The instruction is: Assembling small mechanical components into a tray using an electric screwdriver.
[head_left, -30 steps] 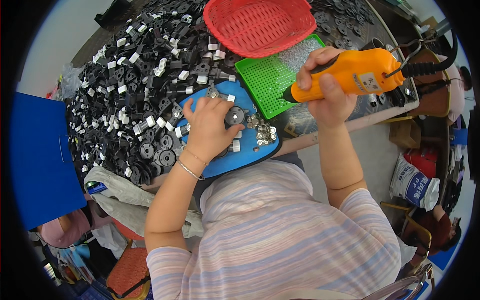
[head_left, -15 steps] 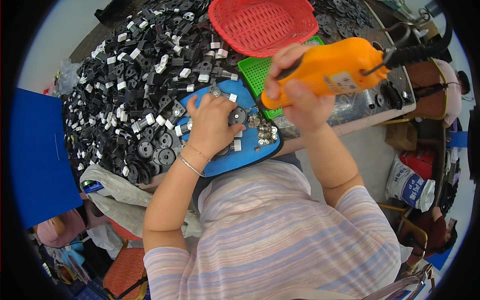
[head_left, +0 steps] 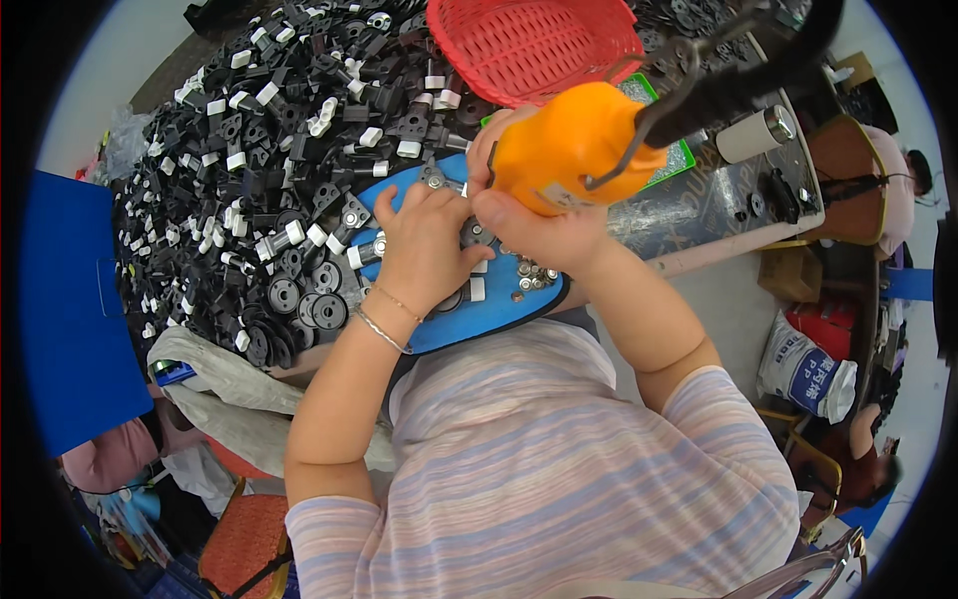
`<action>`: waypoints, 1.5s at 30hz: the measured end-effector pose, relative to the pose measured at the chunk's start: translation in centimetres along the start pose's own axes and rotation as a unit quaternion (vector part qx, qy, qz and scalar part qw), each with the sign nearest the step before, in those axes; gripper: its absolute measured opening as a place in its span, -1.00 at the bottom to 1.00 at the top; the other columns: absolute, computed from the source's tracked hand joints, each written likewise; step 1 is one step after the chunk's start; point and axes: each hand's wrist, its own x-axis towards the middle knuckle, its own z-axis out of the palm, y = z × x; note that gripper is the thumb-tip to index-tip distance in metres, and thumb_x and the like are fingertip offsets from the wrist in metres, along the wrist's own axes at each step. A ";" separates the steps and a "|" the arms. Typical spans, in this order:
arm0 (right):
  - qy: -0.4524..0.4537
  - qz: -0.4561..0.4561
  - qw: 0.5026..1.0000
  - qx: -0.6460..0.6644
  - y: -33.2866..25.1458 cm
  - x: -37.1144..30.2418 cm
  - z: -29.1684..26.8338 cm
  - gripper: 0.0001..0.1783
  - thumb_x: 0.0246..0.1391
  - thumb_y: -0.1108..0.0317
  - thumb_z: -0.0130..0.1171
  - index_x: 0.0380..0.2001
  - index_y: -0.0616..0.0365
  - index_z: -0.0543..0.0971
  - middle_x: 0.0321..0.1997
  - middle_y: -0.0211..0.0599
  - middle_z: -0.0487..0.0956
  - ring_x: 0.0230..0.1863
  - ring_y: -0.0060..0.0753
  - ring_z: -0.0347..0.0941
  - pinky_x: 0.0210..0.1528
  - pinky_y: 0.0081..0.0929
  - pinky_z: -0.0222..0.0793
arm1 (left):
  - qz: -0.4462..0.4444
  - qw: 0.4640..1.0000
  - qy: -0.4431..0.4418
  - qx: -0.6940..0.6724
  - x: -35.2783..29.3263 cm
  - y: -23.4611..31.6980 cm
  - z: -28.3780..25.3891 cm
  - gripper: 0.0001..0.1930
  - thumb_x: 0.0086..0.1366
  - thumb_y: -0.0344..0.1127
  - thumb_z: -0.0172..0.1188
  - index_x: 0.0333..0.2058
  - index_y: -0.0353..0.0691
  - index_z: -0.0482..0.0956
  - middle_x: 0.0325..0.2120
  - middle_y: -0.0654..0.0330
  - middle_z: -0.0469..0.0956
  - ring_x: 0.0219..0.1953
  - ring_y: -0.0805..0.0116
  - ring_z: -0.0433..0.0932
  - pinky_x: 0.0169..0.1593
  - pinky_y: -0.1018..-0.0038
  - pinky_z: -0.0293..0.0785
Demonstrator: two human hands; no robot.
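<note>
My right hand is wrapped round an orange electric screwdriver with a thick black cord. It is held over the blue mat; the tool's tip is hidden behind the hand. My left hand rests on the mat, its thumb and forefinger on either side of a black wheel with a metal centre. White-ended black parts stick out around that hand, and its palm hides what lies under it. Small silver metal nuts or bushings lie in a cluster beside my right hand.
A large heap of black and white plastic parts covers the table's left side. Behind the screwdriver stand a red woven basket and a green tray. A pale cylindrical bottle lies at the right. Other people sit at both sides.
My right hand has brought the screwdriver left and toward me, over the wheel by my left hand, and turned it more upright. My left hand has stayed in place.
</note>
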 end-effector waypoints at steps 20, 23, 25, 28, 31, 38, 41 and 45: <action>0.057 0.040 0.992 0.101 -1.5 0.4 -0.7 -0.73 -0.09 0.46 0.16 -0.30 0.31 0.36 -0.36 -0.11 0.41 -0.55 -0.49 0.39 -0.48 -0.64 0.33 | -0.003 0.999 0.030 -0.017 -0.7 0.5 -0.9 -0.55 -0.25 -0.18 0.43 -0.29 -0.12 0.58 -0.30 0.32 0.46 -0.12 0.31 0.36 0.09 0.07 -0.04; 0.048 0.040 0.992 0.114 -1.8 0.5 -0.8 -0.72 -0.09 0.46 0.16 -0.30 0.32 0.36 -0.37 -0.11 0.41 -0.55 -0.49 0.39 -0.48 -0.64 0.33 | 0.012 0.998 0.062 -0.025 -0.5 0.9 -1.1 -0.62 -0.20 -0.22 0.40 -0.31 -0.08 0.58 -0.30 0.33 0.45 -0.13 0.32 0.36 0.10 0.08 -0.04; 0.046 0.040 0.991 0.120 -2.0 0.5 -0.6 -0.72 -0.09 0.46 0.16 -0.30 0.32 0.36 -0.37 -0.10 0.40 -0.55 -0.48 0.39 -0.49 -0.63 0.33 | 0.025 0.997 0.077 -0.016 -0.4 1.0 -1.1 -0.68 -0.17 -0.25 0.38 -0.35 -0.06 0.60 -0.31 0.34 0.45 -0.14 0.33 0.36 0.10 0.08 -0.04; 0.039 0.030 0.992 0.117 -2.2 0.5 -0.4 -0.72 -0.09 0.44 0.16 -0.30 0.31 0.35 -0.36 -0.09 0.40 -0.56 -0.48 0.39 -0.49 -0.63 0.33 | 0.038 0.994 0.101 -0.006 -0.4 0.7 -0.4 -0.82 -0.13 -0.31 0.35 -0.45 -0.03 0.61 -0.36 0.37 0.46 -0.16 0.34 0.37 0.09 0.09 -0.04; 0.033 0.021 0.993 0.111 -2.6 0.6 -0.5 -0.71 -0.08 0.44 0.16 -0.29 0.31 0.34 -0.35 -0.09 0.39 -0.55 -0.46 0.38 -0.47 -0.62 0.34 | 0.020 0.990 0.133 -0.040 -0.5 0.4 -0.2 -0.89 -0.14 -0.33 0.34 -0.55 -0.03 0.62 -0.44 0.40 0.47 -0.20 0.35 0.39 0.07 0.15 -0.02; 0.030 -0.004 0.990 0.136 -2.5 0.5 -0.5 -0.67 -0.05 0.37 0.21 -0.28 0.29 0.35 -0.32 -0.11 0.38 -0.51 -0.44 0.39 -0.44 -0.58 0.35 | -0.067 0.979 0.103 -0.165 -0.7 0.0 -0.2 -0.89 -0.16 -0.31 0.38 -0.58 -0.07 0.62 -0.49 0.40 0.52 -0.26 0.38 0.40 0.02 0.32 0.01; 0.027 -0.004 0.990 0.139 -2.5 0.5 -0.4 -0.67 -0.05 0.36 0.22 -0.28 0.28 0.35 -0.32 -0.11 0.38 -0.51 -0.44 0.39 -0.44 -0.57 0.36 | -0.079 0.974 0.097 -0.190 -0.9 -0.2 0.0 -0.87 -0.17 -0.31 0.39 -0.58 -0.08 0.62 -0.48 0.40 0.53 -0.27 0.39 0.41 0.01 0.33 0.02; 0.025 0.000 0.990 0.141 -2.7 0.5 -0.2 -0.68 -0.05 0.36 0.21 -0.28 0.28 0.35 -0.31 -0.11 0.38 -0.50 -0.45 0.40 -0.43 -0.58 0.36 | -0.087 0.965 0.101 -0.224 -0.9 -0.3 0.3 -0.83 -0.19 -0.30 0.41 -0.55 -0.08 0.62 -0.48 0.40 0.54 -0.26 0.39 0.41 0.01 0.33 0.02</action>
